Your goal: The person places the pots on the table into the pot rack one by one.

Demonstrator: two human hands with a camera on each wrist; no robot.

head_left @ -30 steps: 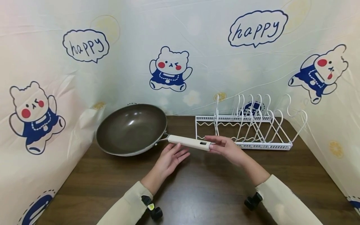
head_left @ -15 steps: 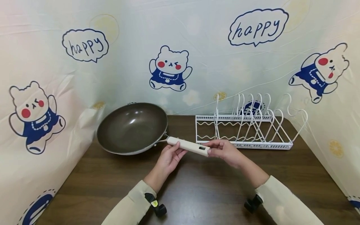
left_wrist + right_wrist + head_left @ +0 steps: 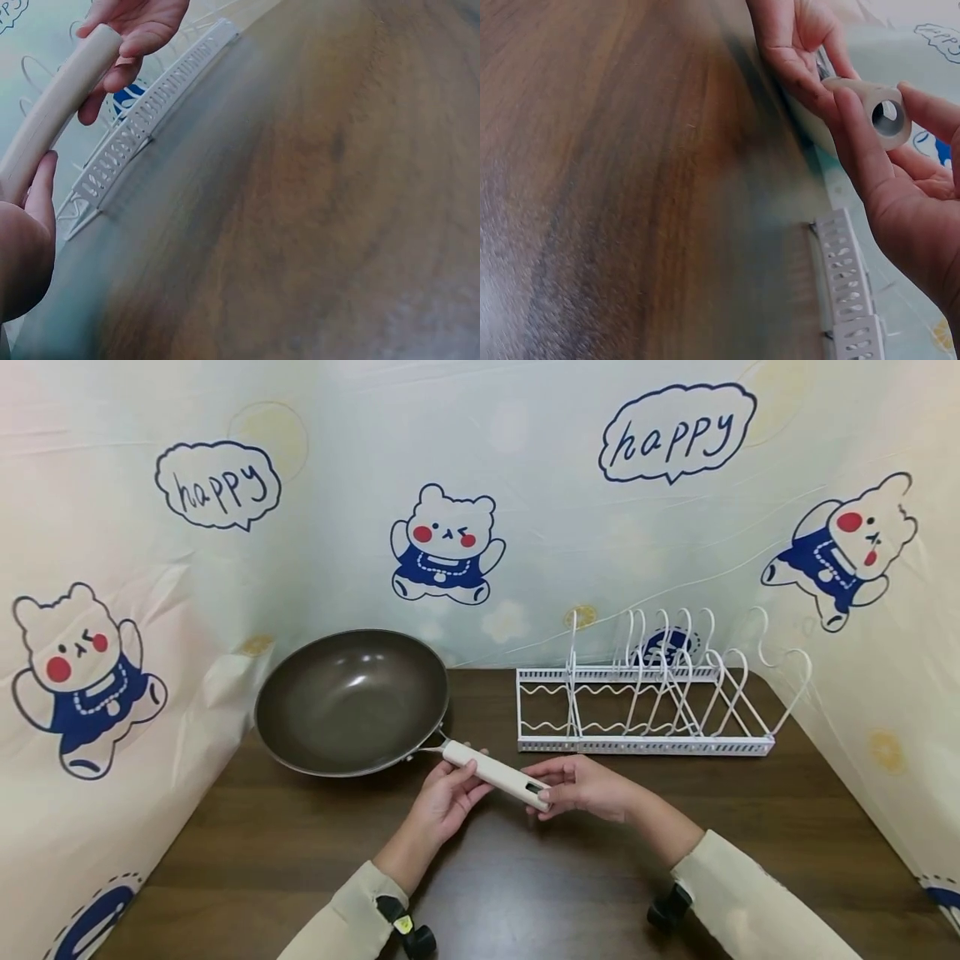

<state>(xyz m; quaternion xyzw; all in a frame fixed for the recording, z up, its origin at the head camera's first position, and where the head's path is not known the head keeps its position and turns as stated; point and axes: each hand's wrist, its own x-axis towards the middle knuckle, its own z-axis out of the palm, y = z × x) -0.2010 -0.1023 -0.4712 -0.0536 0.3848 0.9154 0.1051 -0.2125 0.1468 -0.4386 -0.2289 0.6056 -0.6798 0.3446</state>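
A dark brown frying pan (image 3: 352, 702) with a cream handle (image 3: 495, 773) is at the left of the table in the head view, its handle pointing toward the front right. My left hand (image 3: 447, 800) grips the handle near the pan, thumb on top and fingers underneath. At the far end, my right hand (image 3: 581, 789) pinches the handle between thumb and fingers. In the right wrist view, the round hole at the handle's end (image 3: 889, 120) faces the camera between the right fingers. The left wrist view shows the handle (image 3: 64, 105) running between both hands.
Behind the right hand stands a white wire rack (image 3: 645, 745) with several upright curved dividers. A printed cloth (image 3: 555, 543) with bears surrounds the brown wooden table (image 3: 480, 893) at the back and sides.
The handle's end has swung down toward the front, both hands going with it. My left fingers, loose beneath the handle at first, now hold it. The rack stays put.
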